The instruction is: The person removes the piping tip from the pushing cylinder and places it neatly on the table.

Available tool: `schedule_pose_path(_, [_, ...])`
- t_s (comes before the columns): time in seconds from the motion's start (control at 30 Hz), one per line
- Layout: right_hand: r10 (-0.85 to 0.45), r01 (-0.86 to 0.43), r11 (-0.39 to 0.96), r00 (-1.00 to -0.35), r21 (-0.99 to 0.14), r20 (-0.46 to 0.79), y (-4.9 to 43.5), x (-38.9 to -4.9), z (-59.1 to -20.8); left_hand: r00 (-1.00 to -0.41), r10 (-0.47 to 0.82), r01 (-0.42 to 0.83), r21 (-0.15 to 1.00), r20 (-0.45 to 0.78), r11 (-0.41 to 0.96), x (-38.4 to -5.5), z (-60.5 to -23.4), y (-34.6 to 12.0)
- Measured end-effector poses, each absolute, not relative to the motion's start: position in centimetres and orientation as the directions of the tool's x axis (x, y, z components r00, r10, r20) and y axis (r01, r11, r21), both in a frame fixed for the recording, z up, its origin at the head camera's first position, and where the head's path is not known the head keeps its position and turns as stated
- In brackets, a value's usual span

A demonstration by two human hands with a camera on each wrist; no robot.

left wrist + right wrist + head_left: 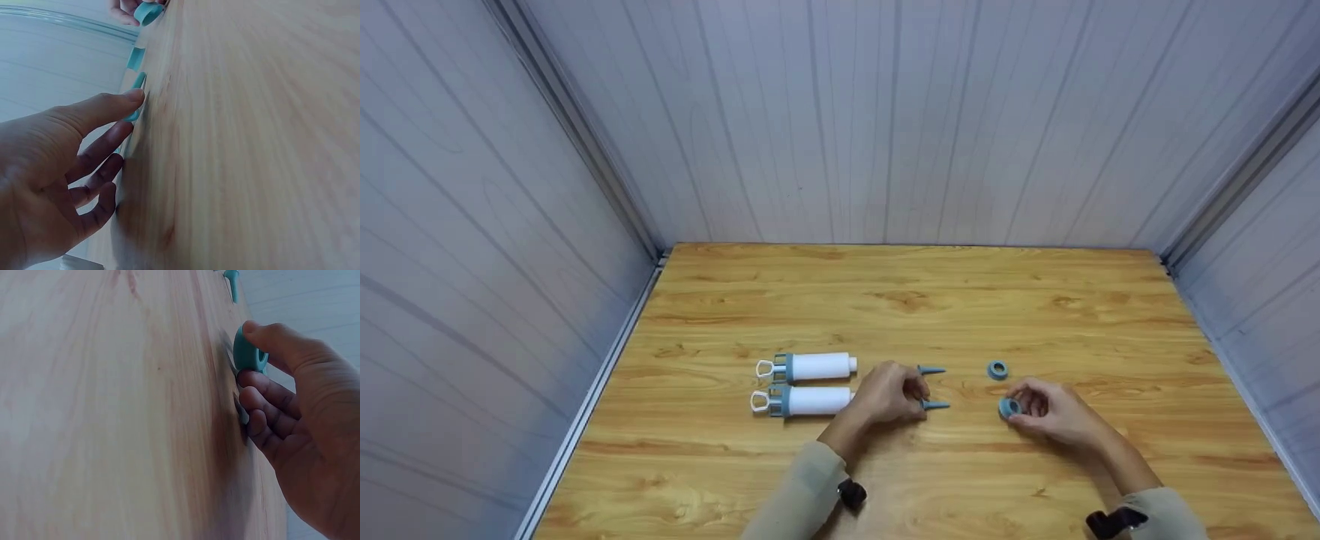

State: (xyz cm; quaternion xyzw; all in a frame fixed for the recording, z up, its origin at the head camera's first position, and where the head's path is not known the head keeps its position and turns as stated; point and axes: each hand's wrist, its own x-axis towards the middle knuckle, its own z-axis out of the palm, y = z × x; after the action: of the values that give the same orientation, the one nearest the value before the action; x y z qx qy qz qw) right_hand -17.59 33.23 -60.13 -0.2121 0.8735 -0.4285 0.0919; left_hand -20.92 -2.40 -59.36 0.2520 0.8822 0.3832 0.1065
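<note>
My left hand reaches over the table, thumb and index fingertips at the wide base of the nearer blue-green tapered nozzle. In the left wrist view, that nozzle's flange shows between thumb and index finger, the other fingers loosely bent. A second nozzle lies just behind it. With thumb and index finger, my right hand pinches a blue-green ring cap, tilted up with its hole facing sideways. Another ring cap sits on the table behind that hand.
Left of my left hand lie two white syringe-like tubes, the rear one and the front one, with blue-green collars and white loop handles. My left hand covers the front tube's tip. Pale panels enclose the wooden table.
</note>
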Motion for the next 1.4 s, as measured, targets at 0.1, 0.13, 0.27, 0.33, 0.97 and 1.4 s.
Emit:
schedule_pose_path(0.1, [-0.446,-0.276,0.56,-0.895,-0.781,-0.003,33.28,-17.63,-60.13,-0.846,0.532,0.344,0.74,-0.023,0.578,-21.01,-59.18,-2.49])
schedule_pose_path(0.13, [-0.446,-0.273,0.562,-0.895,-0.781,-0.008,33.29,-17.64,-60.11,-0.845,0.534,0.337,0.744,-0.032,0.577,-21.05,-59.09,-2.52])
schedule_pose_path(0.27, [-0.447,-0.272,0.563,-0.895,-0.78,-0.011,33.23,-17.63,-60.05,-0.839,0.541,0.319,0.753,-0.058,0.575,-21.26,-58.83,-2.61])
schedule_pose_path(0.33, [-0.45,-0.281,0.559,-0.893,-0.78,-0.001,33.14,-17.6,-60.07,-0.84,0.538,0.305,0.758,-0.07,0.576,-21.34,-58.79,-2.65])
schedule_pose_path(0.97, [-0.468,-0.314,0.531,-0.883,-0.788,0.036,32.94,-17.47,-60.1,-0.844,0.534,0.304,0.768,-0.058,0.564,-21.53,-59.09,-2.74])
schedule_pose_path(1.4, [-0.473,-0.314,0.546,-0.881,-0.777,0.024,33.03,-17.74,-60.29,-0.845,0.53,0.293,0.772,-0.067,0.564,-21.5,-59.06,-2.77])
